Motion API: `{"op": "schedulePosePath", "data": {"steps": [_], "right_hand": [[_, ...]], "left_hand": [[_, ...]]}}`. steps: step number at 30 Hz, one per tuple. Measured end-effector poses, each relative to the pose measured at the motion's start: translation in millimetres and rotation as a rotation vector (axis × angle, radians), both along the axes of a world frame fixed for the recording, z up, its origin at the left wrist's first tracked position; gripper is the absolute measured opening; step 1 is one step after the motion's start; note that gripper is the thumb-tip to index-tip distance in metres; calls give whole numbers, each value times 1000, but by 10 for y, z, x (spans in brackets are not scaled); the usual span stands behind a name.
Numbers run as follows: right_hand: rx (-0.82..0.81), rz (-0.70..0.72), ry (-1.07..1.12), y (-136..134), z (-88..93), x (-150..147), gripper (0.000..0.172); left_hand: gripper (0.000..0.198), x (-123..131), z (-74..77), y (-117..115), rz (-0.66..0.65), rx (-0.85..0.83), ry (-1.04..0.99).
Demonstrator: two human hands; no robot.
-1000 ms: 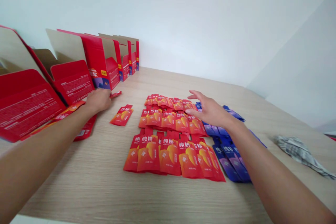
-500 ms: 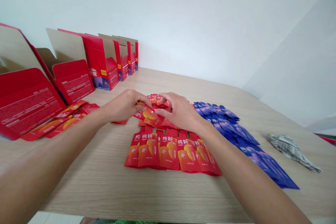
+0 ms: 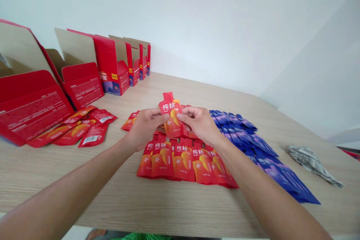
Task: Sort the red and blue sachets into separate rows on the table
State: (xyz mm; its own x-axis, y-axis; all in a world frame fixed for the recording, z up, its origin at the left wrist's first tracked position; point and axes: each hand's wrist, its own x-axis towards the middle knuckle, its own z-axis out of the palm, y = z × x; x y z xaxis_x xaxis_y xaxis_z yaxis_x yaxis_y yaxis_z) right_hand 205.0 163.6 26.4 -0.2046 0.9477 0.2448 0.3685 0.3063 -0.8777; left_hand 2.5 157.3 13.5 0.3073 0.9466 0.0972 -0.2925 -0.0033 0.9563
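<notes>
A red pouch (image 3: 171,120) with orange fruit printed on it is held upright, its front turned toward me. My left hand (image 3: 149,124) pinches its left edge, thumb on the front. On the right edge, my right hand (image 3: 198,122) grips it the same way. Beneath and in front of my hands lie overlapping red pouches (image 3: 183,161) in a row, printed sides up. More red pouches behind are partly hidden by my hands. One red pouch (image 3: 129,120) lies just left of my left hand.
Open red cardboard boxes (image 3: 84,82) stand in a line at the left and back. Loose red pouches (image 3: 94,134) lie before them, some showing barcodes. Rows of blue pouches (image 3: 270,165) overlap at the right. A crumpled checked cloth (image 3: 312,163) lies farther right on the wooden table (image 3: 118,195).
Both hands have brought one red pouch up from the pile and now hold it upright between them. Before, it lay tilted low over the back pouches. The view has shifted slightly.
</notes>
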Motion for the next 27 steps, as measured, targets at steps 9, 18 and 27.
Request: {"op": "schedulePosePath", "data": {"steps": [9,18,27], "right_hand": [[336,172,-613,-291,149,117,118],[366,86,-796,-400,54,2,123],[421,43,-835,70,250,362,109]], "left_hand": [[35,50,-188,-7,-8,-63,88],[32,45,-261,-28,-16,-97,92],[39,34,-209,-15,59,-185,44]]}}
